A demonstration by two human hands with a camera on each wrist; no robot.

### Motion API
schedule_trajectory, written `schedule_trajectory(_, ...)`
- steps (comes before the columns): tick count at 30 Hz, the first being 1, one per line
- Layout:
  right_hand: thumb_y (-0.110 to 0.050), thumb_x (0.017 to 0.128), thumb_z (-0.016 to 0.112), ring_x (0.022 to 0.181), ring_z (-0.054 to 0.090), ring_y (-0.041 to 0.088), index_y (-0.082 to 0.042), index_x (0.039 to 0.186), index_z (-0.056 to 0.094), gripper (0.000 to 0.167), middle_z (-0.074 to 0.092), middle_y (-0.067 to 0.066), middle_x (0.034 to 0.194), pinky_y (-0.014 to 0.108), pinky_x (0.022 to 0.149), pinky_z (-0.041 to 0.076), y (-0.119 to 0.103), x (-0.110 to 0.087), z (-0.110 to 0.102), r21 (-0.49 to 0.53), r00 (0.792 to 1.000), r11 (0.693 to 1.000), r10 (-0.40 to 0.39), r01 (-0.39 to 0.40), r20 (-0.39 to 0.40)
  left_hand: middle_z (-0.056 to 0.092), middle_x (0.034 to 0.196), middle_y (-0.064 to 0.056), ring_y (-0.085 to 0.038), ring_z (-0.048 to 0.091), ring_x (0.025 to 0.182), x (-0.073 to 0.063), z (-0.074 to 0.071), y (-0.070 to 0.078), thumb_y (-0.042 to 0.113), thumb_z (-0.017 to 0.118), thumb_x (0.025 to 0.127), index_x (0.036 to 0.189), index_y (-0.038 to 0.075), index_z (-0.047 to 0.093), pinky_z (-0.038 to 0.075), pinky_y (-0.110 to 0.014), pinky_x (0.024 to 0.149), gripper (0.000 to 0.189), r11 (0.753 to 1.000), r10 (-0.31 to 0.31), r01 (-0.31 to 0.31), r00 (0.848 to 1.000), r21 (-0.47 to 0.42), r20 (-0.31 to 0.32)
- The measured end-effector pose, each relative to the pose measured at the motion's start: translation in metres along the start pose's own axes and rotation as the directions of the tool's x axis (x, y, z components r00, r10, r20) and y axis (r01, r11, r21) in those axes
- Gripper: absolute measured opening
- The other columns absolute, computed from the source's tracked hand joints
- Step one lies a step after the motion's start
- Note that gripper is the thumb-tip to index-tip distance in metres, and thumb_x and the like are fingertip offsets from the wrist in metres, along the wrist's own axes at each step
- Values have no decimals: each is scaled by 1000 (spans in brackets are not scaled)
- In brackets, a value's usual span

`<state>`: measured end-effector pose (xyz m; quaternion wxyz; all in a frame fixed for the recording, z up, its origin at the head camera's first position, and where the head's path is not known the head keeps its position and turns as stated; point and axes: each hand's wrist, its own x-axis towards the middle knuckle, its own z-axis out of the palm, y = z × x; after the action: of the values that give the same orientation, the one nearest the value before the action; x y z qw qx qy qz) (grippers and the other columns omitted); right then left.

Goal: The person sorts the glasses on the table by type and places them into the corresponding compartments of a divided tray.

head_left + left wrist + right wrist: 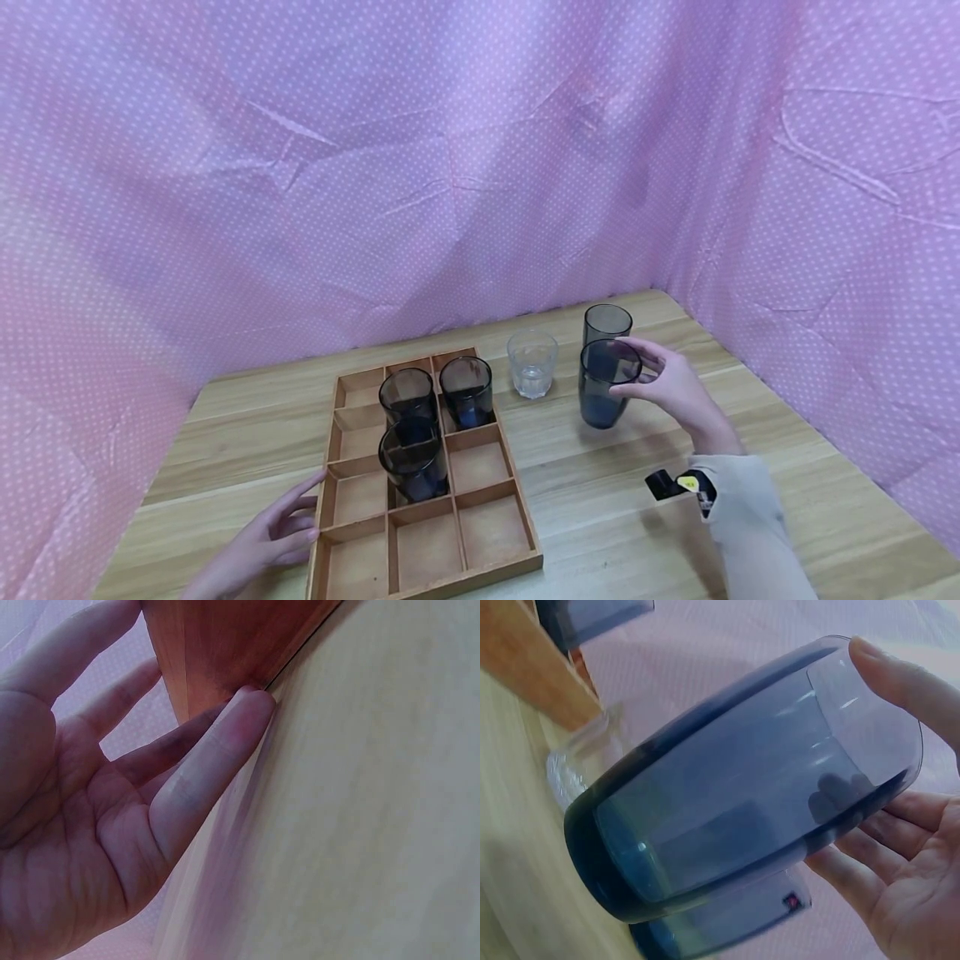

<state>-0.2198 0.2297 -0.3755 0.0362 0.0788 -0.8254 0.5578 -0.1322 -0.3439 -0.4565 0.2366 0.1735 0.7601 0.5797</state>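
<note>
My right hand (pixel 670 392) grips a dark blue-grey glass tumbler (pixel 602 404) near its rim, thumb on one side and fingers on the other. In the right wrist view the tumbler (pixel 727 780) has a thick base close over the tabletop. A second dark tumbler (pixel 608 320) stands right behind it. My left hand (pixel 262 537) touches the left side of a wooden compartment tray (pixel 324 500) with its fingertips. In the left wrist view the extended fingers (pixel 199 776) meet the tray's side wall (pixel 217 652).
Three dark glasses stand in tray compartments: one at the back right (pixel 467 392), one at the back middle (pixel 407 396) and one in front of that (pixel 414 462). A clear glass (pixel 532 364) is between tray and tumblers. Pink dotted cloth (pixel 450 167) walls the wooden table (pixel 600 517).
</note>
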Motion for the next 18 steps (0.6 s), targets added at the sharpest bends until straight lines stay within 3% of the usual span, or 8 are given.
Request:
schedule_trajectory(3, -13, 73, 84, 110, 58, -4, -4, 139, 49, 75, 62, -8, 127, 15, 84, 51, -6, -1, 5, 53, 999, 998, -30, 29, 20, 12, 141, -45, 7, 51, 114, 0, 0, 1, 8, 47, 101, 157, 16, 3, 53, -32, 85, 72, 1000, -20, 20, 1000, 0, -8)
schedule_trajectory(7, -7, 73, 83, 106, 59, -6, -1, 137, 50, 72, 63, -13, 121, 15, 85, 51, -13, -1, 13, 97, 996, 993, -76, 71, 52, 10, 139, -49, 8, 50, 114, 0, 0, 0, 7, 45, 101, 157, 18, 2, 53, -31, 85, 71, 1000, 2, -2, 1000, -16, 14)
schedule_trajectory(14, -6, 71, 85, 109, 58, -4, -2, 136, 52, 73, 58, 20, 133, 15, 89, 48, -20, 0, 28, 81, 990, 993, -99, 91, 97, 0, 139, -53, 10, 49, 114, 0, 0, 0, 7, 46, 101, 157, 21, 1, 53, -31, 86, 73, 999, -2, 2, 1000, -34, 18)
schedule_trajectory(18, -7, 70, 85, 111, 59, 0, -3, 136, 52, 74, 58, 22, 134, 15, 89, 48, -24, 1, 37, 99, 983, 989, -121, 108, 139, 2, 139, -52, 9, 49, 113, 0, 1, 1, 7, 46, 101, 157, 20, 2, 54, -31, 85, 72, 999, -1, 2, 1000, -36, 16)
